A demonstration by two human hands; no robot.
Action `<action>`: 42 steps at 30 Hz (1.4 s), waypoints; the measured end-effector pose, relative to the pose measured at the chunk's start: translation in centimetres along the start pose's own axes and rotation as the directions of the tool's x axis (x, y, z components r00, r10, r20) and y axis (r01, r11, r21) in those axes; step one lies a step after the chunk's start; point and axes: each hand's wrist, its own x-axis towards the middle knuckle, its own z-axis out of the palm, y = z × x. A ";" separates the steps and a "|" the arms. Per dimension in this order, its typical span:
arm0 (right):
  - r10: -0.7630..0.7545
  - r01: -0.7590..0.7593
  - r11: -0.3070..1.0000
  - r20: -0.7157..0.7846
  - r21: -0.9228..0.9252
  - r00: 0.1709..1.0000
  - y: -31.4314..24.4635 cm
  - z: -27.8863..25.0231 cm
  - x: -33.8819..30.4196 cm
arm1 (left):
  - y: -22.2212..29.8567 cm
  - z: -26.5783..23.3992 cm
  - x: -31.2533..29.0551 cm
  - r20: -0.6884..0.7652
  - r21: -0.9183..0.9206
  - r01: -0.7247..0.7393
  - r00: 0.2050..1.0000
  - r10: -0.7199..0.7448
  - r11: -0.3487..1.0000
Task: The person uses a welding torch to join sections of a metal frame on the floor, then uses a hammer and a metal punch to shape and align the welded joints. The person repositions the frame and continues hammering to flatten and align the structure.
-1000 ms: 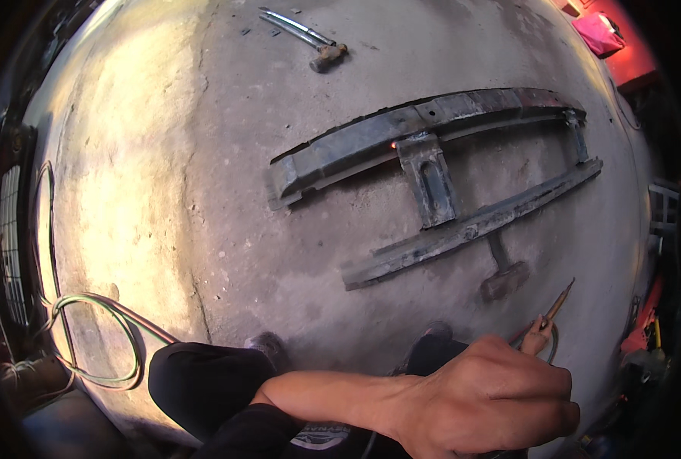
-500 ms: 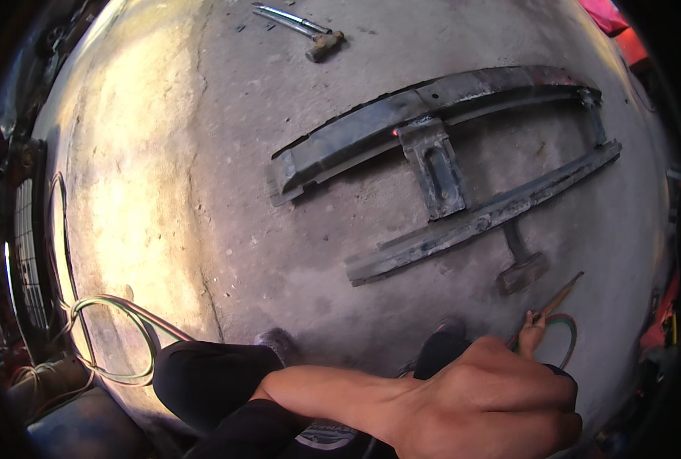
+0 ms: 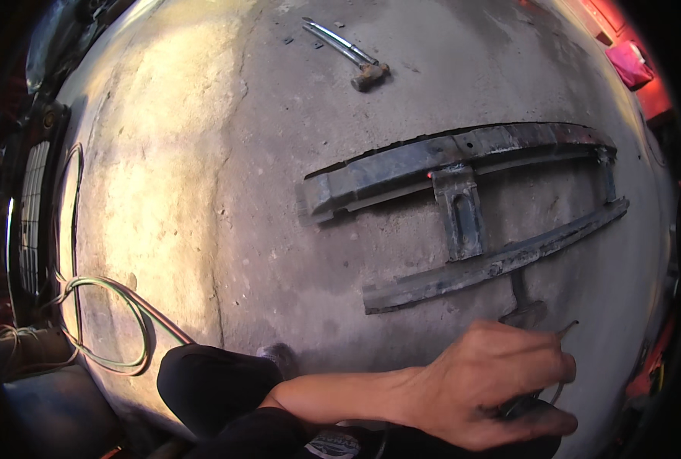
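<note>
At the near right, the left hand [image 3: 489, 375] extends from the left, its fingers and thumb curled around a gap where a dark shape shows; whether anything is grasped cannot be told. The right hand is out of sight. Just beyond the curled fingers appears the tip of a slender pointed tool [image 3: 567, 330], the remainder hidden.

Farther off, right of centre, a metal frame [image 3: 458, 183] lies on the floor [image 3: 294, 275]: a far rail [image 3: 401, 172] and a near rail [image 3: 501, 263], linked by a slotted crosspiece [image 3: 470, 241]. A red glow [image 3: 430, 176] marks the crosspiece's far left corner, probably hot metal; bare skin is best kept from that joint, and the tool held steady by its cooler end.

Both rails end freely at the left, where the widest room for moving lies. The near side is tighter: a hammer [image 3: 525, 312] occupies the space between near rail and hand. Looped hoses [image 3: 138, 336], near left, could snag beside the knee [image 3: 203, 386].
</note>
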 end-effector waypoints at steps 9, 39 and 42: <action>0.058 -0.055 0.995 0.033 -0.083 0.998 -13.9 -5.1 -3.6 | -16.2 -16.4 -7.9 -0.403 0.799 0.598 0.604 -0.688 0.057; -0.385 0.042 0.798 0.457 0.601 0.802 -33.9 -40.5 -12.1 | -2.3 -16.4 -10.9 -0.496 0.729 0.685 0.505 -0.706 -0.021; -0.335 0.077 0.832 0.388 0.550 0.859 -33.5 -41.9 -14.3 | 6.4 -15.2 -12.2 -0.478 0.739 0.654 0.340 -0.810 -0.161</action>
